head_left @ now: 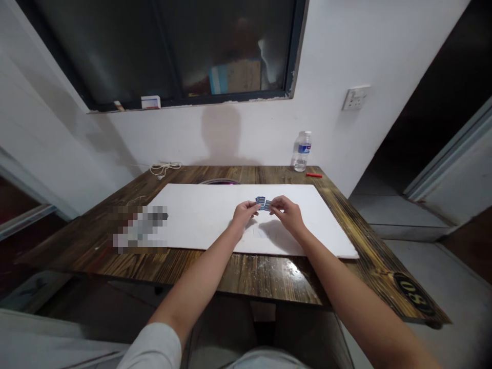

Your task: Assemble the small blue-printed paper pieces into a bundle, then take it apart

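Observation:
Above a white board (207,215), both hands meet at a small blue piece with pale stripes (260,200). My left hand (244,211) pinches its left side between thumb and fingers. From the other side my right hand (287,210) pinches a similar striped blue part (268,205). A narrow gap shows between the two parts at the top. Whether they are joined lower down, and what they are made of, is too small to tell. Faint marks show on the board below the hands, beside their shadows.
A dark wooden table (265,274) carries the board. At its back right stand a water bottle (302,152) and a red pen-like stick (314,175). A white cable (165,167) lies at the back left. Blurred items (140,229) cover the board's left end. Behind is a wall with a window.

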Demonstrator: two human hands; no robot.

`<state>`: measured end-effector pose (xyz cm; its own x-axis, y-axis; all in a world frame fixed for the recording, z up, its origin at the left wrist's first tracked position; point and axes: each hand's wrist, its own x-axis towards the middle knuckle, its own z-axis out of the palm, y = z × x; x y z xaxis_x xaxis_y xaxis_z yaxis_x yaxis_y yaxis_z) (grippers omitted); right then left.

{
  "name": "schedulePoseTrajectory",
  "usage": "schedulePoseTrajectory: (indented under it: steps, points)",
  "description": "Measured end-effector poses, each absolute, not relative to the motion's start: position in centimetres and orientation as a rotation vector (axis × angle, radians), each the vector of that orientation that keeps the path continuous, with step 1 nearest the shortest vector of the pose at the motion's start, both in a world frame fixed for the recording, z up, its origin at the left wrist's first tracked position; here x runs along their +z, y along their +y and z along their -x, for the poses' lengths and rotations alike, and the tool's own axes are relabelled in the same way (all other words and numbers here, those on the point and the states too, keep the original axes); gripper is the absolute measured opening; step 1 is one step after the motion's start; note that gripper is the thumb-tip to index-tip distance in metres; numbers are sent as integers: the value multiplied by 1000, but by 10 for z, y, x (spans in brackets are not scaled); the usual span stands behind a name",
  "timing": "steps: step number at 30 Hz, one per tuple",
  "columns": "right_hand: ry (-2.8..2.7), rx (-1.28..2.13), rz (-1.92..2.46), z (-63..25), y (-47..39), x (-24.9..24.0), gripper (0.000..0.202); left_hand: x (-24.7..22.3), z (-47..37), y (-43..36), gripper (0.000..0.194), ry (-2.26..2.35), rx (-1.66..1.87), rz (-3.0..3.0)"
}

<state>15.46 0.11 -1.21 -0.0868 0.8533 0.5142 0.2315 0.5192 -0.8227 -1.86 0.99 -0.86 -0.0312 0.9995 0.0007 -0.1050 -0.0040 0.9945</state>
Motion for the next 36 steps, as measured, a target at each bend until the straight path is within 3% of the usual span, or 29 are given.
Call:
schedulePoseTrajectory:
  steps: [11,26,36]
  points:
    - [-1394,842,1002,-154,7,-18,48,-2,14,1,43,1054,1190,-1278]
    - [-1422,1172,907,-156,7,-10,44,-3,16,3,37,960,1209,-1326]
    - [-2498,646,1113,-174,-2,-1,41,-9,25,16,37,1087,1445,-1045]
